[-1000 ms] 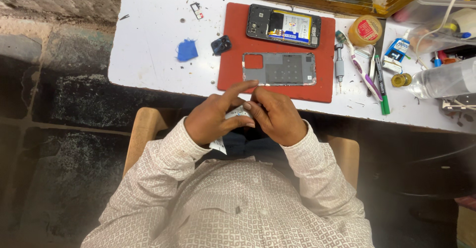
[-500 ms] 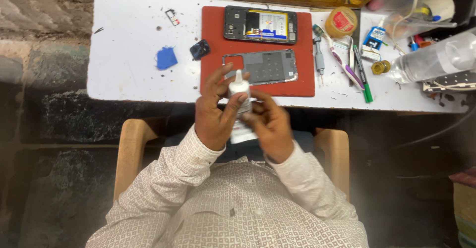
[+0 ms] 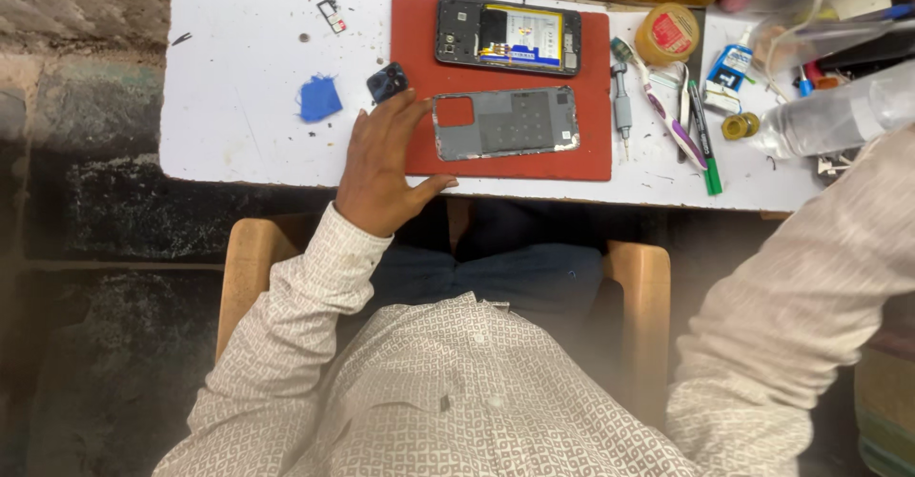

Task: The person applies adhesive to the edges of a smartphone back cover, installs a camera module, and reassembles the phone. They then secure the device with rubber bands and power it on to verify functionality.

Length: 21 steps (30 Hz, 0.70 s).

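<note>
My left hand lies flat with fingers spread on the left edge of a red mat, holding nothing. Its fingertips are just below a small dark square part and just left of a grey phone back cover lying on the mat. Above the cover lies an opened phone body with its insides exposed. My right sleeve stretches toward the right edge of the picture, and the right hand itself is out of view.
On the white table lies a blue scrap. Right of the mat lie a screwdriver, a purple toothbrush, a green marker, a round tub, a small glue bottle and a clear plastic bottle. A wooden chair is under me.
Both hands were together over my lap holding a small white item. Now the left hand rests open on the mat, and the right arm has swung out to the right, hand out of view.
</note>
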Each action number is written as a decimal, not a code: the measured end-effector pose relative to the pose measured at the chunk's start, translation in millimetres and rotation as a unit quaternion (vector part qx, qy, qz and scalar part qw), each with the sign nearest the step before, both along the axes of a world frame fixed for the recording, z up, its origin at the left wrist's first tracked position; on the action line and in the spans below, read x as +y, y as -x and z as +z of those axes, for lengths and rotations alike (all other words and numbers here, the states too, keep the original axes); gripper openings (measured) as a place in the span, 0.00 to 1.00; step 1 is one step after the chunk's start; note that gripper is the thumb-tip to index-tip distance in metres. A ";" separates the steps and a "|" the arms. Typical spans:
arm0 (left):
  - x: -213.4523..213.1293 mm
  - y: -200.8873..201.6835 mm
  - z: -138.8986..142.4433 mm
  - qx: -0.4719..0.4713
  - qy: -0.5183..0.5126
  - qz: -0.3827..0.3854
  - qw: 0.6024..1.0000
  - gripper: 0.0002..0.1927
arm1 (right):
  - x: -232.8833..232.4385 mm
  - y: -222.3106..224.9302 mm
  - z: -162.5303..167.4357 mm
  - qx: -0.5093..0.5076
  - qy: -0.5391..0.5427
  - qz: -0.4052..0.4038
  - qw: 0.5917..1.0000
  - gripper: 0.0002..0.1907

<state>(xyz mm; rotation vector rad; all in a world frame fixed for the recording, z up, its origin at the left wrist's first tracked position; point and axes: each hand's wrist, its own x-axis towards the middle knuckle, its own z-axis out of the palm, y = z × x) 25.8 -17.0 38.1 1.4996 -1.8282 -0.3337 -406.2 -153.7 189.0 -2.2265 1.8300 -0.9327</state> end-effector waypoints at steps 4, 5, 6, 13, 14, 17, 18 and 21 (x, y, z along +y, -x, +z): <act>-9.3 0.7 -1.9 -0.010 -0.037 -0.021 0.999 0.51 | 27.2 -38.3 -18.0 -0.120 0.045 0.080 0.989 0.17; -10.2 0.4 -1.7 -0.014 -0.044 -0.025 0.999 0.51 | 34.1 -50.2 -29.7 -0.179 0.048 0.104 0.977 0.18; -11.2 1.5 -1.6 -0.017 -0.050 -0.029 0.998 0.52 | 40.8 -62.7 -42.2 -0.249 0.016 0.129 0.960 0.18; -17.5 5.9 -0.3 -0.005 -0.025 -0.046 0.999 0.54 | 66.5 -125.1 -93.7 -0.221 -0.110 0.269 0.931 0.30; -18.9 8.9 0.1 -0.016 -0.029 -0.039 0.999 0.55 | 65.2 -129.0 -94.4 -0.184 -0.105 0.274 0.938 0.32; -23.7 15.0 3.1 -0.049 -0.052 -0.024 0.997 0.58 | 63.3 -133.7 -93.9 -0.122 -0.081 0.283 0.948 0.36; -25.2 16.9 4.2 -0.059 -0.063 -0.020 0.996 0.60 | 63.0 -133.9 -93.7 -0.111 -0.072 0.283 0.950 0.37; -26.1 22.6 5.8 -0.031 -0.097 -0.019 0.995 0.67 | 64.8 -132.3 -94.5 -0.118 -0.081 0.270 0.952 0.37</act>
